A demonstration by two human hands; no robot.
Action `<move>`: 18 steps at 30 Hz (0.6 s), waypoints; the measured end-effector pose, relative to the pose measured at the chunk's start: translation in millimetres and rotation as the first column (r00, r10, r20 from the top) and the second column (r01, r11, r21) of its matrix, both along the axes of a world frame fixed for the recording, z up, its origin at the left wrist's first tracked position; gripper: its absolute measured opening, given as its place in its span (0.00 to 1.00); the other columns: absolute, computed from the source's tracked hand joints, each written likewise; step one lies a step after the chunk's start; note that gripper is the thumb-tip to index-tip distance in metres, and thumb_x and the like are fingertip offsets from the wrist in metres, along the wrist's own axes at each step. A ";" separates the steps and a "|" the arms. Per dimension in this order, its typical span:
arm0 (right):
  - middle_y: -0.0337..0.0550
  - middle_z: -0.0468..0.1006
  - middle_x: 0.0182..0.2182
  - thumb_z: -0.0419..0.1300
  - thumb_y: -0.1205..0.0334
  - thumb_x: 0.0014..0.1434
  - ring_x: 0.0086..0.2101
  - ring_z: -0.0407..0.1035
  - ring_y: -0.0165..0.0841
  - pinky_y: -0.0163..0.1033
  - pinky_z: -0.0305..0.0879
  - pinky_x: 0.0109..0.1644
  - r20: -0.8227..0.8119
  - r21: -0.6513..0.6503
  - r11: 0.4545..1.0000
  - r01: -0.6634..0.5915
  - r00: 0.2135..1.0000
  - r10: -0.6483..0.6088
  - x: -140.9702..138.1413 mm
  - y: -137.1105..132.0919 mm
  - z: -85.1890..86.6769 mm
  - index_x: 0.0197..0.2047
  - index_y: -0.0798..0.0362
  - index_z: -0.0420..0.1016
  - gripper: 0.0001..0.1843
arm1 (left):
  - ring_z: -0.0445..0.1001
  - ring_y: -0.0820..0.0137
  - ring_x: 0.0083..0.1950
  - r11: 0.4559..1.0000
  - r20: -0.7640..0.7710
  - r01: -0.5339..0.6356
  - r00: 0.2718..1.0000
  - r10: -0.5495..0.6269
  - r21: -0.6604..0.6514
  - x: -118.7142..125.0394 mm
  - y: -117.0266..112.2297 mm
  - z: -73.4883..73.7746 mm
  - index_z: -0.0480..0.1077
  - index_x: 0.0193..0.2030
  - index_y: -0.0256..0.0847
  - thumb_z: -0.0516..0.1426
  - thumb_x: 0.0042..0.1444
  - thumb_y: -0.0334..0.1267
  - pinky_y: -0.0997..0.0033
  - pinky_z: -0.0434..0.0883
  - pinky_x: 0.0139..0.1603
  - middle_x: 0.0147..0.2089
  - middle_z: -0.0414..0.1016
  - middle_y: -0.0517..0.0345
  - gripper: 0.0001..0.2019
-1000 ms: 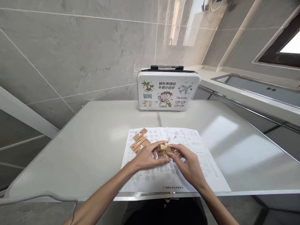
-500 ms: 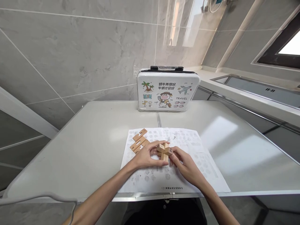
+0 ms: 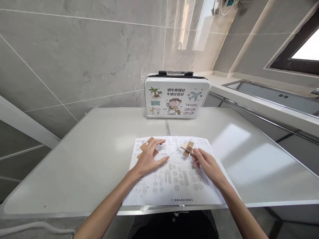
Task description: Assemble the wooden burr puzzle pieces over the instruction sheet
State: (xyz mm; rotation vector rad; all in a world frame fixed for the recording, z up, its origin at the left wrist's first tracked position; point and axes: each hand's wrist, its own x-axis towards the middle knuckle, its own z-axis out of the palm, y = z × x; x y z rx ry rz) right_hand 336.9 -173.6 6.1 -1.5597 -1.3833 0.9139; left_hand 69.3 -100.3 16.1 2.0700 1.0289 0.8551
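Over the printed sheet (image 3: 159,196) on the surface (image 3: 99,149), I have my right hand (image 3: 208,165) pinching the cross-shaped wooden block (image 3: 188,148) at one end. My left hand (image 3: 149,160), fingers apart, partly hides the flat wooden pieces (image 3: 143,146).

grey tiled wall (image 3: 87,59) – glossy | white table (image 3: 94,146), light glaring off its right side | dark-framed window (image 3: 306,49) – bright

Cross-shaped wooden assembly (image 3: 189,149): interlocked bars, pale and darker tan, one dark end marked; tilted, near far right corner of sheet (image 3: 209,196). Flat tan wooden pieces (image 3: 143,146): partly hidden, lying at sheet's far left corner.
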 end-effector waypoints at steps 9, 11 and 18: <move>0.48 0.81 0.28 0.48 0.33 0.69 0.32 0.73 0.42 0.42 0.62 0.36 0.345 0.011 0.910 0.415 0.853 -0.393 64.8 31.2 -18.2 0.34 0.50 0.77 0.32 | 0.72 0.57 0.62 0.906 -0.159 -0.247 0.936 0.315 0.342 -32.9 32.0 -11.9 0.71 0.58 0.45 0.55 0.70 0.40 0.52 0.69 0.66 0.59 0.76 0.51 0.12; 0.49 0.82 0.31 0.49 0.35 0.69 0.34 0.74 0.43 0.42 0.62 0.37 0.388 -0.020 0.889 0.458 0.823 -0.415 69.3 37.7 -19.5 0.35 0.50 0.78 0.30 | 0.73 0.57 0.60 0.885 -0.160 -0.322 0.907 0.390 0.337 -41.6 37.8 -13.6 0.71 0.56 0.44 0.53 0.71 0.41 0.53 0.70 0.64 0.57 0.77 0.50 0.12; 0.50 0.84 0.37 0.49 0.38 0.69 0.38 0.74 0.46 0.44 0.60 0.37 0.459 -0.089 0.860 0.502 0.788 -0.412 69.6 47.1 -21.4 0.36 0.48 0.77 0.27 | 0.77 0.57 0.48 0.873 -0.242 -0.404 0.849 0.469 0.274 -59.6 49.2 -19.9 0.74 0.49 0.43 0.53 0.69 0.46 0.54 0.71 0.55 0.44 0.79 0.52 0.12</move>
